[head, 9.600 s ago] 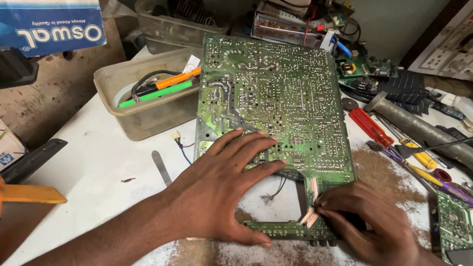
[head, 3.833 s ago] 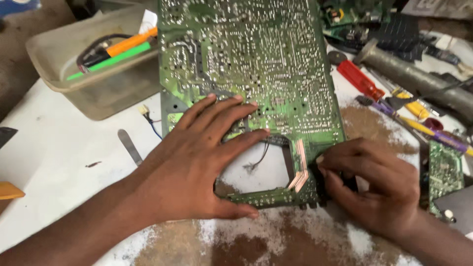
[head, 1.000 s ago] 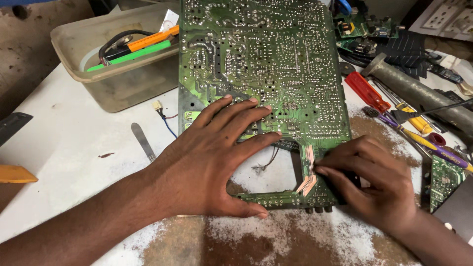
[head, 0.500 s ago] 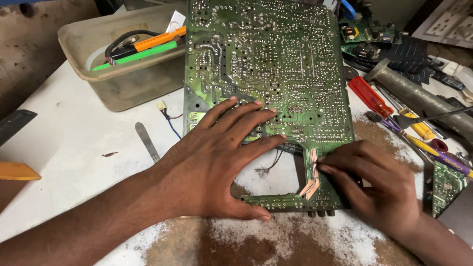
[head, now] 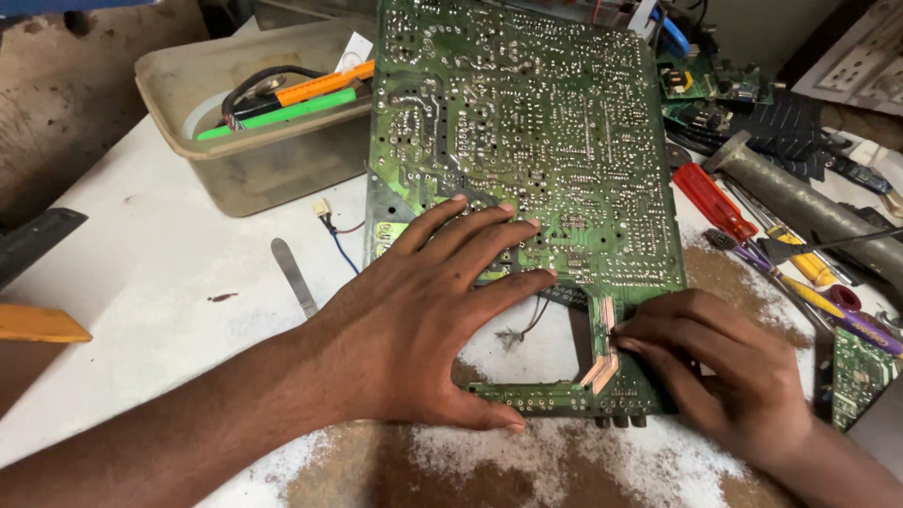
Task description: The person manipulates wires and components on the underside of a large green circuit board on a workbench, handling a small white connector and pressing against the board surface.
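Here the left hand (head: 428,325) lies flat, fingers spread, on the large green solder-side circuit board (head: 527,141); the right hand (head: 724,376) pinches its lower right edge.

To your left, the white worktop (head: 141,282) lies open between the plastic tub (head: 254,141) at the rear and the near edge; only a flat metal blade (head: 293,275) and a short wire lead (head: 337,230) lie there. The green circuit board (head: 527,141) fills the centre. To your right, passage is blocked by a red-handled screwdriver (head: 715,200), a grey metal pipe (head: 809,212) and a small green board (head: 858,372). Brown dust (head: 395,470) covers the near strip.
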